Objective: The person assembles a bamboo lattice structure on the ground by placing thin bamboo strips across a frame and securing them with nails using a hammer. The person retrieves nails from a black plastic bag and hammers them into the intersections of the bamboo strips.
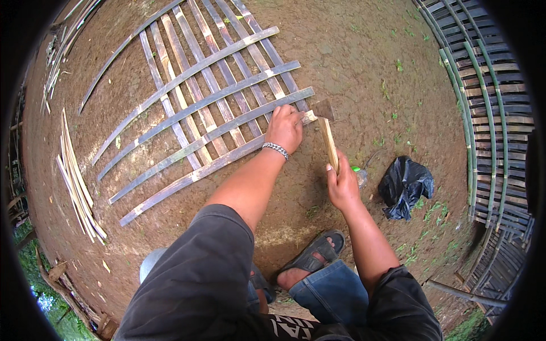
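A lattice of flat bamboo slats (196, 106) lies on the ground ahead of me, long slats crossing several others. My left hand (284, 131), with a chain bracelet at the wrist, is closed around the right end of the nearest long slat (190, 179). Whether its fingertips also pinch something small cannot be seen. Gripped in my right hand (344, 184) is a hatchet (328, 142) by its wooden handle. The dark metal head is up at the slat's right tip, just right of my left fingers; whether it touches the slat is unclear.
Loose thin bamboo strips (77, 184) lie to the left, with more strips (62, 51) at the far left. A black plastic bag (405, 184) sits right of my right hand, beside a clear plastic item with a green cap (358, 173). A slatted bamboo structure (492, 125) stands along the right.
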`<state>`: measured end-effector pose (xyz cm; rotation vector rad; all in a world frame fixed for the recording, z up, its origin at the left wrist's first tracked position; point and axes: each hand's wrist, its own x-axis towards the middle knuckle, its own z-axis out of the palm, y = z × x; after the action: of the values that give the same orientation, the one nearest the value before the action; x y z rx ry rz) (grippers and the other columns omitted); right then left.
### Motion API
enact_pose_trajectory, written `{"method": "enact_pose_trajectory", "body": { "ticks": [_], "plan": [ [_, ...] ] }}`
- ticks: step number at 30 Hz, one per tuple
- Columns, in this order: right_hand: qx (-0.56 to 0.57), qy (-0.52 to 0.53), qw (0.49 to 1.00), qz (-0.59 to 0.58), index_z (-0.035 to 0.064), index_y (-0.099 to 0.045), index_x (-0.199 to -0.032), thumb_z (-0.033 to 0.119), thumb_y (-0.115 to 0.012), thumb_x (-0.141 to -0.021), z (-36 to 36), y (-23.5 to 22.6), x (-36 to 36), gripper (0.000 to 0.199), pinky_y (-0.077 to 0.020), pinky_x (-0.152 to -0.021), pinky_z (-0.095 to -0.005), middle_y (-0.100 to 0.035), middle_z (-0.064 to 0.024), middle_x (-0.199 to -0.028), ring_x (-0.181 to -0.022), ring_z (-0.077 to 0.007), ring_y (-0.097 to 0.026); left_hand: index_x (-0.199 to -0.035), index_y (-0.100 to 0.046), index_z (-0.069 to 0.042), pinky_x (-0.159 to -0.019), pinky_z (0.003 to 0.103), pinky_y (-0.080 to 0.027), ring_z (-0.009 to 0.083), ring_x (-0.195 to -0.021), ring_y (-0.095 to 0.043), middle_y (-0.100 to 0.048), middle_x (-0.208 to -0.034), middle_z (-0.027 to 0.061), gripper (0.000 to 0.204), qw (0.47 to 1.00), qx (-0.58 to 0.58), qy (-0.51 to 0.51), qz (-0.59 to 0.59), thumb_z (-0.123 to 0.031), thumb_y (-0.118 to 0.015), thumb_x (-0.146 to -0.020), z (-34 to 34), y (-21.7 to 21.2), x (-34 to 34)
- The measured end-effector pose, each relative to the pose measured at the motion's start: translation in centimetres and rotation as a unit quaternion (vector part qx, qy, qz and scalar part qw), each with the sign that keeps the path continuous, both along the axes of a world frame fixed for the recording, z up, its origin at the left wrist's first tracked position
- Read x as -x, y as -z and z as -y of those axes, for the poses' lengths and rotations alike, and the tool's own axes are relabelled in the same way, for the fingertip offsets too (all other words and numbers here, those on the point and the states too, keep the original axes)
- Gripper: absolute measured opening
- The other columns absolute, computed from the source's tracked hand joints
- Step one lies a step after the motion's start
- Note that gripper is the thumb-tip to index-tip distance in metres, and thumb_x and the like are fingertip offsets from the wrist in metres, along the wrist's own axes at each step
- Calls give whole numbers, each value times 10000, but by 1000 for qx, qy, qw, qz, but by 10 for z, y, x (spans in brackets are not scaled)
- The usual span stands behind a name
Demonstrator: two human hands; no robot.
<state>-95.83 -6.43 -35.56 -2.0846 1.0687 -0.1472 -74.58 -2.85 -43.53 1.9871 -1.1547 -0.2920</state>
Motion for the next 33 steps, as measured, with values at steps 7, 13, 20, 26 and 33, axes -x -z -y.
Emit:
{"method": "enact_pose_trajectory", "body": {
  "ticks": [7, 13, 20, 26, 33],
  "plan": [
    [0, -3, 999, -43, 78, -434, -1442, 182, -546, -1002, 2, 1, 3, 466, -505, -948, -516, -622, -263, -1278, -1144, -470, -612, -995, -773, -57, -858, 409, -502, 312, -951, -579, -610, -934, 113, 177, 1000, 4, -8, -10, -33, -703, -835, 3, -2, 3],
    [68, -16, 998, -1, 87, -427, -1466, 134, -570, -982, -3, -15, -10, 506, -532, -916, -496, -631, -259, -1263, -1116, -458, -629, -980, -771, -56, -865, 407, -499, 315, -956, -571, -602, -938, 111, 177, 1000, 7, -11, -7, -20, -704, -821, -1, 2, -2],
    [62, -35, 993, -96, 82, -444, -1479, 116, -598, -962, 8, -19, 2, 541, -541, -896, -494, -627, -251, -1267, -1095, -443, -644, -977, -766, -53, -877, 406, -500, 312, -954, -573, -609, -946, 108, 187, 1000, -8, -3, -20, 1, -688, -817, 3, 0, 4],
    [128, -71, 989, -9, 83, -445, -1485, 93, -607, -950, 5, -20, -1, 559, -553, -880, -470, -632, -258, -1257, -1087, -442, -651, -966, -765, -50, -881, 407, -501, 315, -962, -575, -614, -946, 113, 184, 1000, 7, -10, -9, -1, -676, -813, 1, -3, 1],
    [128, -45, 991, 1, 85, -434, -1486, 93, -611, -944, 3, -22, -9, 570, -548, -893, -476, -629, -245, -1269, -1104, -442, -642, -950, -761, -39, -871, 410, -506, 317, -959, -571, -613, -941, 116, 177, 1000, 2, -7, 4, 1, -665, -807, -1, 2, -3]
  ]
}}
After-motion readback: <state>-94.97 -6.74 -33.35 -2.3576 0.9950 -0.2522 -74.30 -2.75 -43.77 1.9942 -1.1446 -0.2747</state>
